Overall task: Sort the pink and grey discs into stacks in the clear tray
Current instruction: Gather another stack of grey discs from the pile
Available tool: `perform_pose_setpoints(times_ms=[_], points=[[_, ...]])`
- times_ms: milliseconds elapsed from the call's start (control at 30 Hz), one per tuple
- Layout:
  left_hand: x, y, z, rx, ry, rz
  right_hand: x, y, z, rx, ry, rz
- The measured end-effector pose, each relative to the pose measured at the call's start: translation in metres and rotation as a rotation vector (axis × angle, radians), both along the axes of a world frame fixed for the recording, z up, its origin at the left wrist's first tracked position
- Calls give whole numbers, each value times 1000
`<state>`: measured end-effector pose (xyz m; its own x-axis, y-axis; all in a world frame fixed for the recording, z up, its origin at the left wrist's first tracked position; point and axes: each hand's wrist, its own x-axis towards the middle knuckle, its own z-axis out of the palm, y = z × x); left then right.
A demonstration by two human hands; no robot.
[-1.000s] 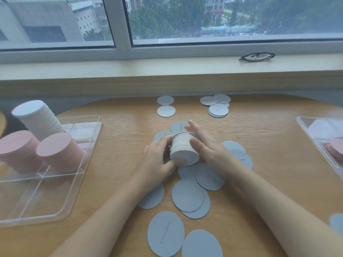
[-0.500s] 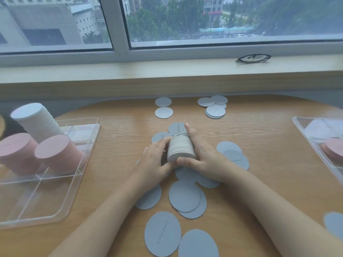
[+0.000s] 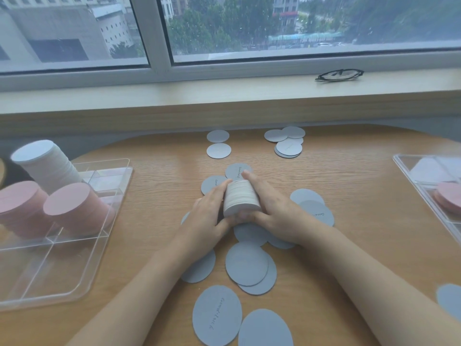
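Hands meet at the middle of the wooden worktop point(image 3: 349, 186), and between them I hold a short stack of grey discs point(image 3: 240, 199), tipped so its flat face points back toward me. My left hand point(image 3: 208, 216) curls round the stack's left side, its fingers point(image 3: 219, 189) lying along the ribbed edge, thumb tucked under the near rim. My right hand point(image 3: 274, 211) cups the right side, its fingers point(image 3: 252, 179) reaching past the far end of the stack. Both hands grip it, and the stack sits touching the palms on either side.

Loose grey discs point(image 3: 245, 263) lie scattered under and around my wrists, more near the front edge, and a small cluster point(image 3: 287, 143) rests well apart toward the window. The clear tray point(image 3: 62, 270) stands at my left, well apart from the hands; its far compartments carry two pink stacks point(image 3: 74, 208) side by side and a taller pale grey stack point(image 3: 47, 163) behind them, all leaning. A second clear tray point(image 3: 409, 168) at the right edge holds a few pink discs point(image 3: 449, 198). A pair of glasses point(image 3: 339, 74) lies on the windowsill point(image 3: 174, 93).
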<state>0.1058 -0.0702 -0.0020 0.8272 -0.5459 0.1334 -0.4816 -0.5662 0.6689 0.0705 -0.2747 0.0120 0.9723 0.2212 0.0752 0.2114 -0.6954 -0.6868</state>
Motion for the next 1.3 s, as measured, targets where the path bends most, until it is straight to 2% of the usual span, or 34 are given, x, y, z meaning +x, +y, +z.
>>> perform_pose_setpoints(times_ms=[133,300,367,467,600,667,767,867,933,1067,1300], points=[[-1,0,2,-56,-18,37,1,-4,-1,21,-79,-40],[-4,0,11,-18,-73,-14,2,-9,-1,45,-164,-25],[-5,4,20,-118,25,-37,4,-14,-2,65,-186,-45],[-4,9,36,-379,174,-36,7,-22,-1,85,-168,-95],[15,4,49,-587,239,60,7,-24,-2,126,-139,-115],[42,-2,48,-475,107,154,8,-24,-3,143,-143,-114],[94,-11,42,-150,-76,238,9,-24,-5,164,-144,-105],[133,-20,31,145,-127,238,10,-26,-7,182,-158,-100],[148,-23,25,263,-120,223,11,-27,-8,177,-168,-101],[157,-25,19,331,-130,233,12,-27,-8,180,-176,-100],[142,-20,22,339,-311,252,10,-25,-4,178,-155,-101]])
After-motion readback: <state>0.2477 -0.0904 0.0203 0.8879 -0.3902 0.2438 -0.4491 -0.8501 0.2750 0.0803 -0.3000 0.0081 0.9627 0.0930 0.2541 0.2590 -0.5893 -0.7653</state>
